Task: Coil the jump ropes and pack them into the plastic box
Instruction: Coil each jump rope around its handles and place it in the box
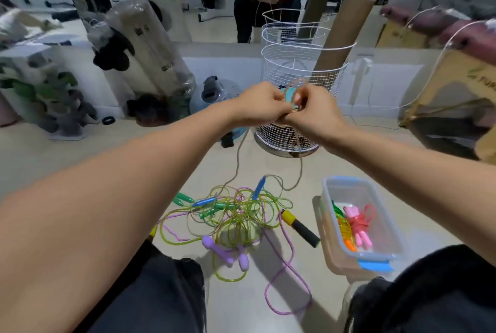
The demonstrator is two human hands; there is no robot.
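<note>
Our left hand (261,103) and right hand (311,107) together pinch 1 beige rope (300,169). The plastic box (386,238) on the floor holds some coiled ropes; we judge the tangled pile (236,214) remains.

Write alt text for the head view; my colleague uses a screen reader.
Both hands, left hand and right hand, grip a beige rope raised above a tangle of jump ropes on the floor. A plastic box holding coiled ropes sits right.

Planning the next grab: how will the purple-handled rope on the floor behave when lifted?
Probably floppy: the purple-handled rope lies in loose curves. It likely snags, since it crosses the rope tangle. Its purple handles look rounded, so may roll.
</note>
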